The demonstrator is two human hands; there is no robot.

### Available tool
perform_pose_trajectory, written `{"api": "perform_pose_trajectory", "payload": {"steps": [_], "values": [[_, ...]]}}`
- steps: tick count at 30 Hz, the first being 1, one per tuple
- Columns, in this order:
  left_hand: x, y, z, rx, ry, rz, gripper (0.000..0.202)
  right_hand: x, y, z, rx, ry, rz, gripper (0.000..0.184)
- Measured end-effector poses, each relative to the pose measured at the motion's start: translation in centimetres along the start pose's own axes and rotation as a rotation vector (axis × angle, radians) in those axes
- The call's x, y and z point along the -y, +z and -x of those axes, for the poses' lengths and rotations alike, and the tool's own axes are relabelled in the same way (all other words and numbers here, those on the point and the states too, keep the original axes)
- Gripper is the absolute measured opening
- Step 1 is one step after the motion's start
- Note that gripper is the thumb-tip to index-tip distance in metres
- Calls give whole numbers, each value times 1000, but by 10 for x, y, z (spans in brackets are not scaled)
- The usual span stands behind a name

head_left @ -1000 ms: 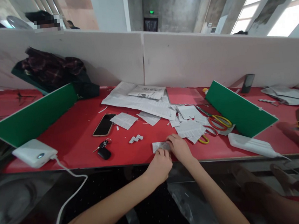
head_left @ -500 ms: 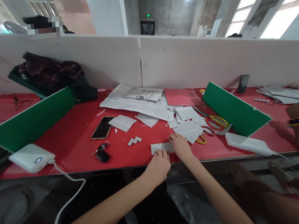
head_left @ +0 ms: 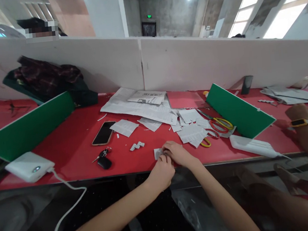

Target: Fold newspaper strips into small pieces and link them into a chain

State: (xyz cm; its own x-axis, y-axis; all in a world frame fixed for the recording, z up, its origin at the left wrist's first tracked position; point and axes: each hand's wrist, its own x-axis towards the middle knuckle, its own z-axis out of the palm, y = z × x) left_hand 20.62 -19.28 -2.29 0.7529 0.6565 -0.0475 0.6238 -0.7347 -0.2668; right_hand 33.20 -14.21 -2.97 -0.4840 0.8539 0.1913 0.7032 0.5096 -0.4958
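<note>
Near the front edge of the red table, both hands are on a small printed paper strip, whose left end sticks out past the fingers. My left hand has its fingers closed at the strip's lower edge. With its fingers bent, my right hand grips the strip from above and the right, close against the left fingertips. The rest of the strip is hidden under the fingers. To the left lies a small folded paper piece with a zigzag outline.
Cut paper squares and scissors lie to the right, newspaper sheets behind. A phone, keys and a white power bank are left. Green dividers flank the area. A co-worker's hand is at far right.
My right hand has moved left to meet my left hand, and much less of the paper strip shows now. The view has shifted slightly. The co-worker's hand has moved a little.
</note>
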Motion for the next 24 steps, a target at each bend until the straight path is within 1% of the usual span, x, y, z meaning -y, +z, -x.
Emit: {"api": "perform_pose_trajectory", "payload": {"steps": [4,6,9,12,14,18,21,24], "values": [[0,-1,1,-14,-9,-12,38,-8,3,-18,33,13,14,13],[0,-2,0,-10,-9,-9,39,-9,5,-25,29,25,23,14],[-1,-2,1,-15,-13,-9,40,-8,4,-32,5,52,34,15],[-2,1,1,-40,-27,-34,46,-2,2,-34,-17,64,20,16],[-4,5,1,-50,-24,-54,49,3,3,-33,1,47,-9,15],[-7,10,1,-66,-19,-94,46,6,11,-38,91,-8,-60,14],[-7,11,1,-69,-29,-88,51,2,14,-49,87,-15,-53,15],[-6,10,1,-43,-29,-70,56,-1,6,-56,79,-14,-39,15]]}}
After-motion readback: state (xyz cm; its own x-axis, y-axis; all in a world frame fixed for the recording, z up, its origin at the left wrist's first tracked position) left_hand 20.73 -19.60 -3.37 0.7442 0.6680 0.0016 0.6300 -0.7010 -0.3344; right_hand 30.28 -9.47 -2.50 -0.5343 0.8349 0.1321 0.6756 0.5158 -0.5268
